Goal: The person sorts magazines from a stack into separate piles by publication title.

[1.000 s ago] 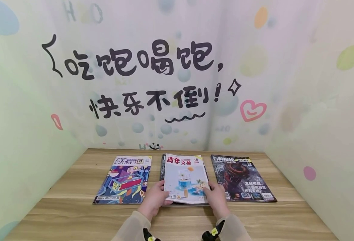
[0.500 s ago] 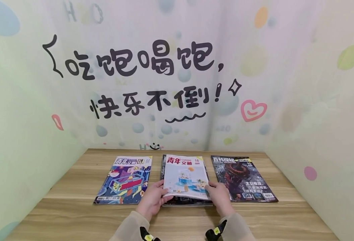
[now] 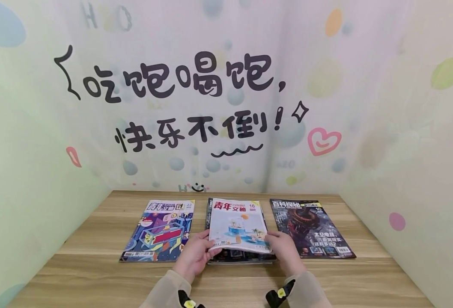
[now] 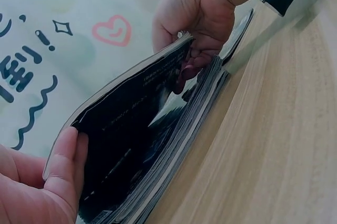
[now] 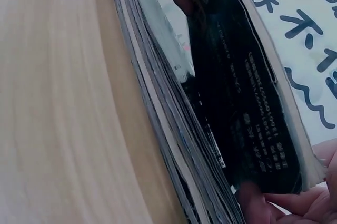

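Observation:
A white-covered magazine (image 3: 237, 220) with a beach picture lies over a stack of magazines (image 3: 242, 256) in the middle of the table. My left hand (image 3: 195, 256) pinches its near left corner, thumb on the cover and fingers beneath. At the near right corner, my right hand (image 3: 286, 252) grips it likewise. The magazine's near edge is raised off the stack, and its dark back cover (image 4: 131, 113) shows in the left wrist view. Seen from the right wrist, the stack's page edges (image 5: 168, 113) sit just under it. Whether the far edge touches the stack, I cannot tell.
To the left lies a purple illustrated magazine (image 3: 157, 235). A dark magazine (image 3: 311, 229) with a red machine on its cover lies to the right. Behind the wooden table (image 3: 95, 273) hangs a printed curtain (image 3: 195, 128) with black lettering.
The white magazine's near edge has come up off the stack, baring the dark cover beneath. My right hand has shifted slightly to the right; both hands keep their hold.

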Available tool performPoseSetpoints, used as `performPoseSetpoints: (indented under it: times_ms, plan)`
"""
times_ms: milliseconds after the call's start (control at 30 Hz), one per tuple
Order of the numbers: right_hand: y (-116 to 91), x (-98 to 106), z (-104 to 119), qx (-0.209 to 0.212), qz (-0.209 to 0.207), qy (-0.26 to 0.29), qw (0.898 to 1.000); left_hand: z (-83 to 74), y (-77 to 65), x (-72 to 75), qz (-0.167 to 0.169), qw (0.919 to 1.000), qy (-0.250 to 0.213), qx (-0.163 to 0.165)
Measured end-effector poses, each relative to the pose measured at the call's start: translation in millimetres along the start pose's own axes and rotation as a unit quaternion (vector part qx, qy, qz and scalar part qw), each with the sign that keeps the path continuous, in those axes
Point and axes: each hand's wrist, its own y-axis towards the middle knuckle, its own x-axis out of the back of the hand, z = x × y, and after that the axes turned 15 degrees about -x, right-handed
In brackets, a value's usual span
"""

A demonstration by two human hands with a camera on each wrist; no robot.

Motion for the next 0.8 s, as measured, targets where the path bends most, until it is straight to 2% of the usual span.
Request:
performPoseSetpoints:
  times_ms: [233, 433, 600, 800]
  plan:
    - [-0.5, 1.7, -0.6, -0.006, 0.049, 0.072, 0.996, 3.8, 0.8, 2.7, 0.014, 0.9996, 0.022, -0.007]
    - [1.0, 0.8, -1.5, -0.005, 0.062, 0.094, 0.994, 7.5, 2.3, 5.4, 0.02, 0.9983, 0.054, -0.009]
    - [3.5, 0.5, -3.0, 0.008, 0.067, 0.075, 0.995, 7.8, 3.3, 5.5, 0.03, 0.9968, 0.072, -0.016]
    - [2.1, 1.6, -3.2, 0.017, 0.051, 0.027, 0.998, 5.2, 2.2, 4.6, 0.059, 0.9894, 0.13, -0.027]
